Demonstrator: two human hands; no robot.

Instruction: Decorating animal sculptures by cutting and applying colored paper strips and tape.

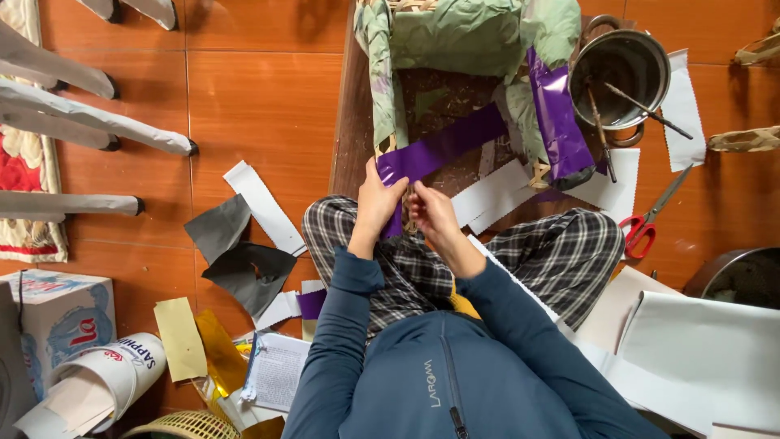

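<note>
We are pinching the near end of a purple paper strip (443, 146) with our left hand (378, 199), fingers closed on it, while our right hand (431, 213), just beside, is closing its fingertips on the same end. From our hands the strip is running up and to the right, across a woven basket (390, 142) lined with green paper (455, 36). It looks light, thin and glossy, likely to crease or tear, so we judge the edges safest to grip. Left of our hands, grey and white paper scraps (244, 244) are lying on the floor. To the right, a metal pot (621, 69) with sticks and red-handled scissors (646, 228) are crowding the work.
</note>
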